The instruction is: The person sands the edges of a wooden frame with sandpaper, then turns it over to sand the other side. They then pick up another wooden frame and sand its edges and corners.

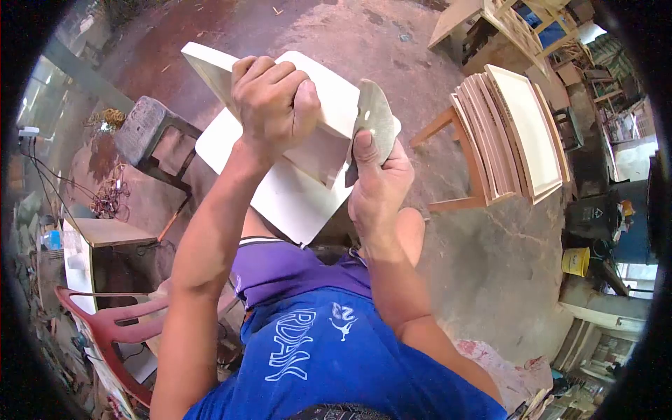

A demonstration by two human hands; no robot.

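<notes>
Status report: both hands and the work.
Left hand gripping white piece. Right hand pinching thin sheet beside it. White board beneath. No obstruction seen between sheet and piece.

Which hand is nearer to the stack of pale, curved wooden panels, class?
Right. The right hand is left of the stack; the left hand is farther left, gripping a white board.

One head-worn camera, facing forward and steeply down over the shirt (pixel 308 350), hands and floor (pixel 483 259); wide round view.
</notes>
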